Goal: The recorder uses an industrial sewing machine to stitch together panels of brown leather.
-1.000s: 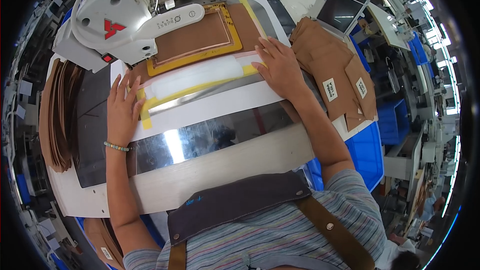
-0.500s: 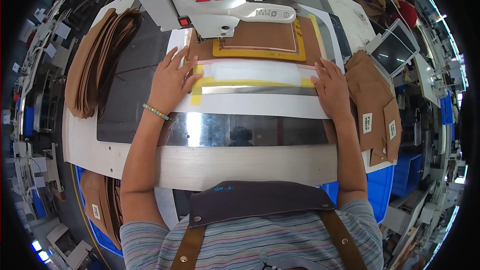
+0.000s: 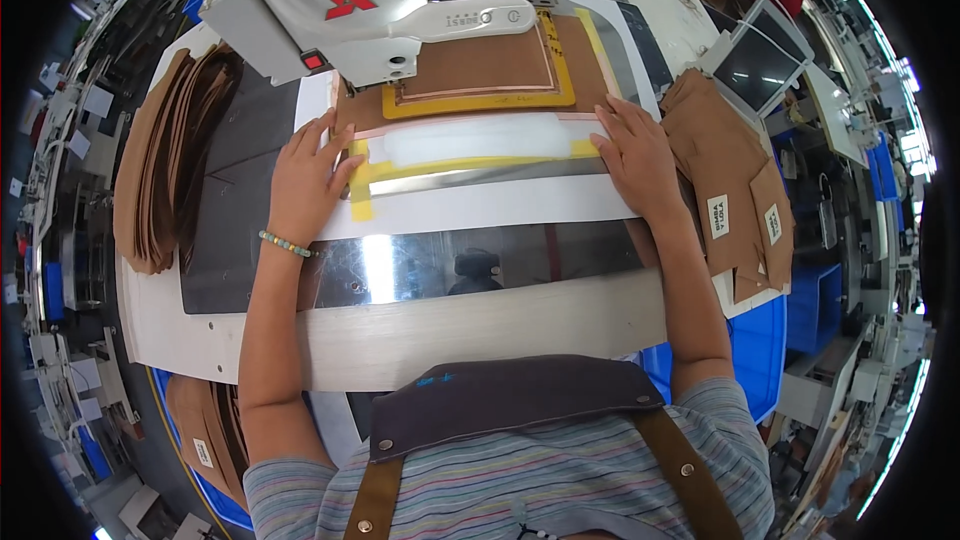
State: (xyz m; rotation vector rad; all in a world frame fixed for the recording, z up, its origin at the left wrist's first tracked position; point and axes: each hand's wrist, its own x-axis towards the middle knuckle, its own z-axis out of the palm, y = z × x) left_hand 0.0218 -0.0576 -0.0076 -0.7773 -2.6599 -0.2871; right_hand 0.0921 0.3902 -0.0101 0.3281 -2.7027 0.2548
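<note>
A clear template frame with yellow tape edges [image 3: 470,145] lies on the sewing table under a white industrial sewing machine head [image 3: 340,5]. A brown fabric piece [image 3: 485,65] sits inside the frame beneath the machine. My left hand [image 3: 300,180] presses flat on the frame's left end, fingers spread. My right hand [image 3: 640,155] presses flat on its right end. Neither hand grips anything. A beaded bracelet is on my left wrist.
A stack of brown fabric pieces [image 3: 165,155] lies at the left of the table. More brown pieces with white tags [image 3: 730,190] lie at the right, beside a tilted screen [image 3: 755,65]. A shiny metal plate [image 3: 480,265] runs along the table front. Blue bins stand below.
The view has shifted so the machine head sits centred above. Both hands stay flat on the frame's ends; the frame appears to sit a little further under the machine.
</note>
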